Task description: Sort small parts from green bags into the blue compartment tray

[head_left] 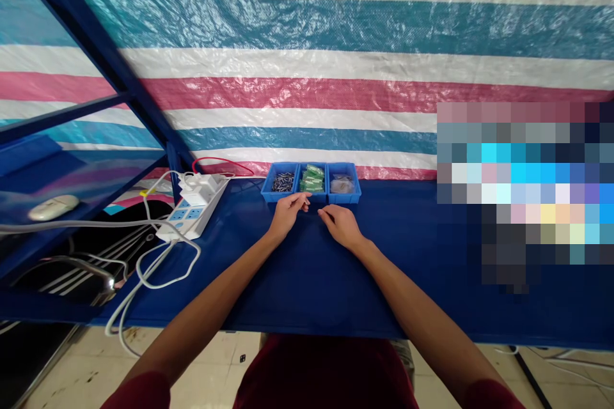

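Hands: left hand (pixel 286 214) and right hand (pixel 341 227) rest on the blue worktop (pixel 407 287) just in front of the middle bin (pixel 311 165), fingers turned in toward each other with a narrow gap between them.

Left hand: fingertips (pixel 305 203) loosely bunched, just beside the bin's front rim (anything tiny between them would be hidden, so I cannot tell whether they pinch something).

Right hand: half-open and gently curled, holding nothing that shows, nearest the middle bin.

Bins: three blue plastic bins stand side by side at the far edge of the worktop. The left bin (pixel 275 196) holds small dark metal parts, the middle bin green packets, and the right bin (pixel 352 188) a clear bag of something pale (too small to name).

Rest: a white power strip (pixel 192 220) lies left of the bins, trailing a white cable (pixel 144 275). A computer mouse (pixel 52 207) sits on a blue shelf (pixel 96 166), and a striped woven tarpaulin (pixel 307 70) hangs behind. A pixelated patch (pixel 522 192) hides the right side.
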`<control>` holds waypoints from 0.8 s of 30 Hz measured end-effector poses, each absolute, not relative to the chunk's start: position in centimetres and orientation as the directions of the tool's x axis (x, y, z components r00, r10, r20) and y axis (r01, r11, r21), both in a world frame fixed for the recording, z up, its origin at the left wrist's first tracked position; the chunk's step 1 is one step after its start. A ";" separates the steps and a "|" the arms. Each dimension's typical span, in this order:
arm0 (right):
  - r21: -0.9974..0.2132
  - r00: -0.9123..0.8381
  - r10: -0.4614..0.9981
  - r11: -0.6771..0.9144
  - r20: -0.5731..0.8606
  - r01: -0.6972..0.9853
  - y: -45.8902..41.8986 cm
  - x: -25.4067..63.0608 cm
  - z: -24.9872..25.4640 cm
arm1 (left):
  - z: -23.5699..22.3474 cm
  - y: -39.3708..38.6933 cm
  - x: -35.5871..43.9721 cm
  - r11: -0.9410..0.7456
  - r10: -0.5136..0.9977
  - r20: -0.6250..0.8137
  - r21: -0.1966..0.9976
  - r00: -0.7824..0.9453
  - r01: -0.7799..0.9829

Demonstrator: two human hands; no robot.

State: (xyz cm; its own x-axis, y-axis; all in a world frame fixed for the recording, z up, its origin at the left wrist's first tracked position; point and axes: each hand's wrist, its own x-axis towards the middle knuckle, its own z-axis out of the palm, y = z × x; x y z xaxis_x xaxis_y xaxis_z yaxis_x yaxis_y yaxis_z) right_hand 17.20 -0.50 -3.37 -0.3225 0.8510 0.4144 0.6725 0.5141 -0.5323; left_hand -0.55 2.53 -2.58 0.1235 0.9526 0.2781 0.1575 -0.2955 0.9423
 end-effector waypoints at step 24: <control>-0.536 -0.324 0.861 0.500 0.393 0.680 -0.4 17.2 -3.5 | -1.7 1.6 -0.2 -0.402 0.909 0.351 0.881 0.226 0.249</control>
State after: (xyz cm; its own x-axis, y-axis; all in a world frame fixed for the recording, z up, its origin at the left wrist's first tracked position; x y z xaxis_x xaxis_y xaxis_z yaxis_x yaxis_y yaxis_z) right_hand 17.22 -0.40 -3.49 -0.3235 0.8609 0.3927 0.6798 0.5002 -0.5364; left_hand -0.16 1.64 -1.75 0.2265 0.9087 0.3506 0.2490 -0.4020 0.8811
